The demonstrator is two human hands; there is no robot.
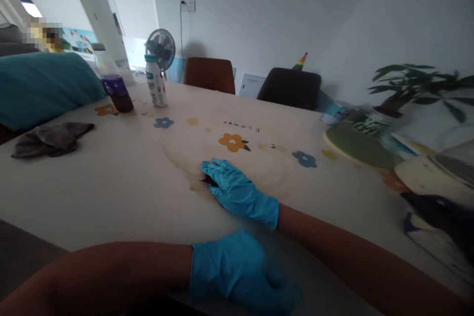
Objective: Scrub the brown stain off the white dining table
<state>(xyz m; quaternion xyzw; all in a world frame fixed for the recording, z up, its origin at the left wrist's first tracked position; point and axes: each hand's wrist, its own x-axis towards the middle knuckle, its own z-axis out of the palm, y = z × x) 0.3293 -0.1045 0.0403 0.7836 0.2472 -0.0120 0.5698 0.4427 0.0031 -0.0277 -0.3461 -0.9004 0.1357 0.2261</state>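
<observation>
Blue-gloved right hand [237, 191] flat on stained tablecloth [148, 177], fingers together (left hand [240, 271] blurred, unclear)

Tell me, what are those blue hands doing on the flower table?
A person in blue gloves leans over a table with a flowered cover. The right hand presses flat on a brownish stain in the middle, with something small and dark under its fingers; I cannot tell what. The left hand rests near the table's front edge, holding nothing visible. A grey cloth lies far left, untouched. A white bottle and a purple jar stand at the back.
</observation>
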